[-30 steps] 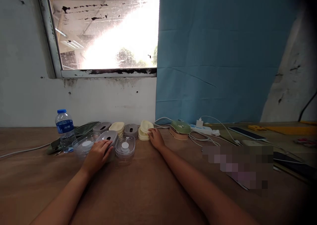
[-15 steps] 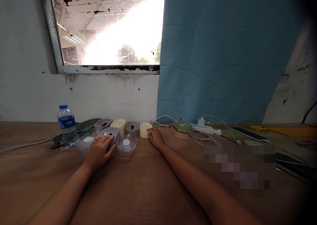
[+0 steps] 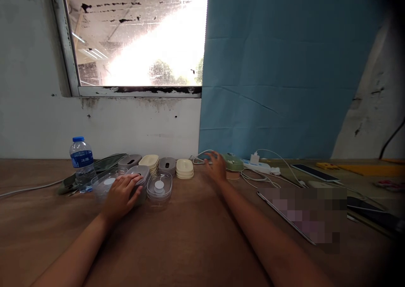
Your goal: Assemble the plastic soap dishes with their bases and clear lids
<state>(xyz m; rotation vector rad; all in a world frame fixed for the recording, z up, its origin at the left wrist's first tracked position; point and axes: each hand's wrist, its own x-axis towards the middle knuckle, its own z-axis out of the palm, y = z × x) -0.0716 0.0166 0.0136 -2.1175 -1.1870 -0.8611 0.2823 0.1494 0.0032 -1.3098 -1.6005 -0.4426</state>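
Note:
My left hand [image 3: 122,194] lies with its fingers outstretched over a stack of grey oval plastic pieces [image 3: 143,173] and the edge of clear plastic containers [image 3: 100,185]. Just right of it stands another clear container stack [image 3: 159,192] with a white disc in it. My right hand [image 3: 217,167] is raised, fingers apart and slightly bent, with nothing in them. It is beside a green-topped box [image 3: 233,163] with a tan lower part; whether they touch is unclear. Left of this hand sits a stack of cream oval lids [image 3: 184,169].
At the back are a second cream stack [image 3: 149,161] and grey pieces [image 3: 167,164]. A water bottle [image 3: 82,164] stands at the left. To the right lie a power strip [image 3: 257,166], white cables [image 3: 261,177], a phone [image 3: 314,173] and a blurred-out flat object [image 3: 286,217].
My right hand has left the cream lid stack, moving right to beside the green-topped box. My left hand stays on the grey stack. The view has shifted slightly.

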